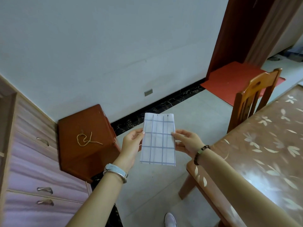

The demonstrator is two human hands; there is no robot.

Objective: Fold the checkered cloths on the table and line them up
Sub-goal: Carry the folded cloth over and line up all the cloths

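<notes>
At your far left, one pink-fronted drawer unit is showing three metal handles. Just beside it, one reddish wooden stool is carrying one tangle of tan string. Your left hand, wearing one pale watch, is pinching the left edge of the single checkered cloth. That cloth, white with blue lines and folded into a tall narrow rectangle, is hanging upright in the air above the pale tiled floor, left of the table and not touching it. Your right hand, wearing one dark bead bracelet, is pinching the cloth's right edge. One white shoe is showing below. On your right, one wooden table with a brown flower-patterned cover is filling the corner, with one wooden chair standing at its far end. Behind, a plain grey wall is meeting a black skirting strip, and one red mat is lying at a doorway.
</notes>
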